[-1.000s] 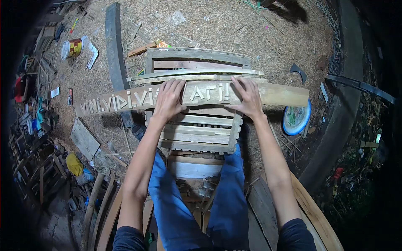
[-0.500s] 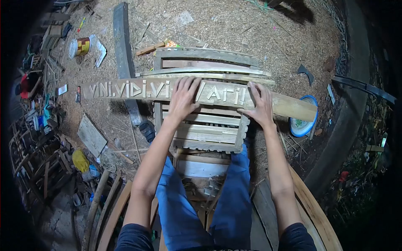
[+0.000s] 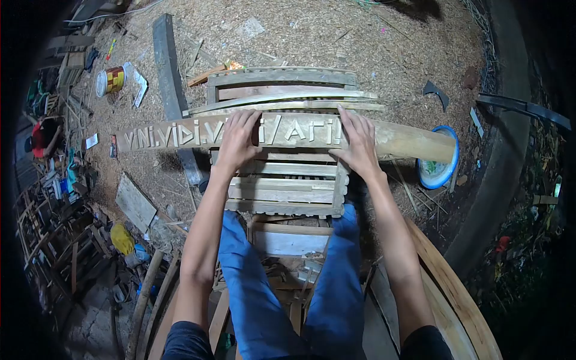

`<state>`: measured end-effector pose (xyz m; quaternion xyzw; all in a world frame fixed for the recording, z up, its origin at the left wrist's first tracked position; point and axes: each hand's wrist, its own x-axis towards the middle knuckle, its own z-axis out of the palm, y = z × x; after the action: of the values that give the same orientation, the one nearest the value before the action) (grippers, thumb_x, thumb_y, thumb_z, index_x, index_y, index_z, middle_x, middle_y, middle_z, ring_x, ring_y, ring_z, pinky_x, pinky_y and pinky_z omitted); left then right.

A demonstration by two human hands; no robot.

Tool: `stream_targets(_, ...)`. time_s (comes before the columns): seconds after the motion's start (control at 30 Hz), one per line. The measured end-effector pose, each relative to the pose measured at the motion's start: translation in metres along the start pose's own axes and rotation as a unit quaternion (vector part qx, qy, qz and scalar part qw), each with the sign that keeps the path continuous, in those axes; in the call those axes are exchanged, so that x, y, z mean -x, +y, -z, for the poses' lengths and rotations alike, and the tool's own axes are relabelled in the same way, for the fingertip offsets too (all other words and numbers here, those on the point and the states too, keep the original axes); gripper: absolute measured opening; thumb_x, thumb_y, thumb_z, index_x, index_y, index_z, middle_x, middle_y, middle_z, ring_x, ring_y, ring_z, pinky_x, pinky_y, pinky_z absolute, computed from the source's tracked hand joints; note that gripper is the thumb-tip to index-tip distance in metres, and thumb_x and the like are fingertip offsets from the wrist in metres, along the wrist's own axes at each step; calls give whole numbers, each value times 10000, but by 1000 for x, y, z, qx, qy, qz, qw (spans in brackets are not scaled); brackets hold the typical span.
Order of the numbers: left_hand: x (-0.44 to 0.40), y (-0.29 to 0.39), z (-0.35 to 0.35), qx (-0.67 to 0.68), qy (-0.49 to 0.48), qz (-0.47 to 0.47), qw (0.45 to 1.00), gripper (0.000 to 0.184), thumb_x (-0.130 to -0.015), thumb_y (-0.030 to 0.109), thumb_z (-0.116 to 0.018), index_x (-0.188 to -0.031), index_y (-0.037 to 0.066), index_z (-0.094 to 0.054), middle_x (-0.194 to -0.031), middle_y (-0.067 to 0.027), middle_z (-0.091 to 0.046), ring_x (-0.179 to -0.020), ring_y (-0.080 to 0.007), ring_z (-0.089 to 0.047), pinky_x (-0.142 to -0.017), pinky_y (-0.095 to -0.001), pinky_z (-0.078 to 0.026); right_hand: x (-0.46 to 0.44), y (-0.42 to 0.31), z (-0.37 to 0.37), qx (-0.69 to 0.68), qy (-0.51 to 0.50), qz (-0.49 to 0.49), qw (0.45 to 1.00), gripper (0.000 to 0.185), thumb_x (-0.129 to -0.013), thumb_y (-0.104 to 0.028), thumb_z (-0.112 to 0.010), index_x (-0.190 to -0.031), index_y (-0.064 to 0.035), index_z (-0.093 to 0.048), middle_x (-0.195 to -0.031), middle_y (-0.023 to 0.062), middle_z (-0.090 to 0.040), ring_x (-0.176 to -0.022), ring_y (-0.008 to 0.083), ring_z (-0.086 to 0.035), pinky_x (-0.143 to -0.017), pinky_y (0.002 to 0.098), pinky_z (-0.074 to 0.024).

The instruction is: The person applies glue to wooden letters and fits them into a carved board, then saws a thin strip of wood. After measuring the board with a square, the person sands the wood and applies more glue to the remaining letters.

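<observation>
A long wooden plank (image 3: 198, 133) with raised letters reading roughly "vini.vidi.vi…i/Ari!" lies crosswise over a slatted wooden frame (image 3: 282, 208). My left hand (image 3: 240, 141) grips the plank left of its middle, fingers over the far edge and thumb at the near side, hiding a few letters. My right hand (image 3: 359, 144) holds it just past the exclamation mark, thumb at the near edge and fingers reaching across its face. The plank's right end, bare of letters, juts over a blue-rimmed basin (image 3: 437, 174).
A dark beam (image 3: 168, 66) lies on the shavings-covered ground at left, near a tipped paint bucket (image 3: 110, 81). Thin slats (image 3: 282, 104) rest beyond the plank. Scrap wood piles up at left, and a person in red (image 3: 41, 138) is at the far left. Long boards (image 3: 453, 288) flank my legs.
My left hand has slid a little leftward along the plank, uncovering another letter. My right hand keeps its hold, and the whole view has shifted slightly.
</observation>
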<state>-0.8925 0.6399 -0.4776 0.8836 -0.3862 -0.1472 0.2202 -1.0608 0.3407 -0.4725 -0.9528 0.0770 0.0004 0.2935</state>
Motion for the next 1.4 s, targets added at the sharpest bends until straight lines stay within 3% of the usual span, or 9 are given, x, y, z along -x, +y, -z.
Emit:
stream_targets(0.57,-10,29,-15,-31,26,58,998,949,-529,45,-942,-1393,24,-549,-1383,-175,-602,-1314,-404,-536,-1108,-486,-469,-6,-13,14,54,-6,-55,997,1321,-542,-134,-987,-1662,-141,-286,-1337,149,-576,-1318,349,-527,-1276,508,-296)
stream_targets(0.7,-7,24,-21,-64,25,48,996,967,-567,86,-939,-1438,31,-522,-1422,-169,-585,-1365,-393,-510,-1222,-491,-373,-3,-15,14,48,-16,-75,996,1303,-583,-132,-979,-1669,-137,-259,-1449,159,-536,-1415,361,-466,-1289,502,-275)
stream_targets(0.73,-2,27,-22,-56,24,58,996,1012,-590,116,-933,-1490,40,-477,-1459,-159,-570,-1419,-377,-472,-1284,-507,-271,-1,-18,11,47,-8,-72,996,1303,-583,-132,-979,-1669,-137,-259,-1449,159,-536,-1415,361,-466,-1289,502,-275)
stream_targets(0.8,11,44,-13,-31,54,111,992,1086,-643,134,-911,-1584,60,-374,-1601,-202,-407,-1510,-404,-341,-1300,-534,-204,14,-32,9,78,58,-75,992,1268,-586,-124,-969,-1646,-67,-277,-1596,199,-409,-1490,403,-367,-1285,512,-261)
stream_targets(0.9,55,72,8,13,144,135,980,1061,-731,166,-870,-1625,70,-306,-1668,-255,-260,-1533,-453,-261,-1286,-554,-195,47,-71,10,69,100,-120,985,1157,-713,-168,-929,-1659,-84,-267,-1630,250,-349,-1521,428,-310,-1276,544,-235)
stream_targets(1.03,144,89,50,80,121,161,976,861,-798,205,-843,-1551,65,-450,-1599,-246,-383,-1488,-451,-315,-1254,-559,-237,101,-143,14,-42,116,-121,985,1010,-790,-202,-881,-1630,-35,-346,-1645,243,-354,-1475,447,-351,-1244,514,-282)
stream_targets(1.1,173,104,82,84,168,160,969,687,-822,209,-835,-1441,61,-576,-1540,-215,-466,-1457,-429,-361,-1227,-550,-277,116,-178,26,-46,141,-108,983,597,-820,-170,-855,-1366,-26,-664,-1502,216,-525,-1393,408,-457,-1182,488,-358)
stream_targets(1.17,191,121,128,102,169,148,969,607,-855,235,-812,-1410,98,-609,-1512,-189,-502,-1442,-414,-393,-1204,-529,-307,114,-229,71,-69,207,-88,972,280,-849,-136,-827,-1113,-57,-779,-1243,108,-702,-1249,332,-594,-1102,460,-433)
stream_targets(1.4,209,181,249,105,219,107,964,447,-867,196,-797,-1294,111,-693,-1430,-131,-595,-1388,-368,-466,-1181,-500,-350,129,-287,209,-104,379,-89,915,81,-870,-77,-796,-933,-33,-768,-1083,103,-717,-1109,318,-635,-980,446,-509)
